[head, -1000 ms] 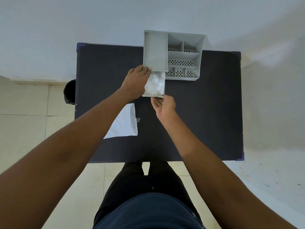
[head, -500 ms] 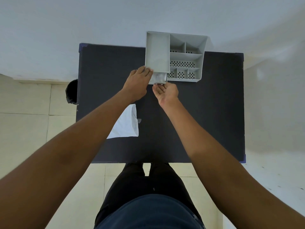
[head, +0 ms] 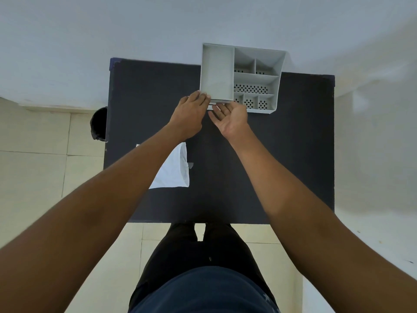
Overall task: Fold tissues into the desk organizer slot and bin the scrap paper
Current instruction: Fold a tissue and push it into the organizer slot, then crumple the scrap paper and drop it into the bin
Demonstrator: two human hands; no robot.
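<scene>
A grey desk organizer stands at the far edge of the black table. Its drawer under the tall left compartment is pushed almost fully in, with only a thin strip of its front showing; the tissue inside is hidden. My left hand rests with its fingertips on the organizer's front left corner. My right hand is palm up, fingers spread, with the fingertips against the drawer front. A white sheet lies flat on the table, partly under my left forearm.
A small black bin stands on the tiled floor at the table's left edge. A tiny grey scrap lies by the white sheet's right edge. A white wall runs behind the table.
The drawer with the tissue has slid into the organizer, from half out to nearly shut. Both hands moved forward with it, and the tissue went out of sight.
</scene>
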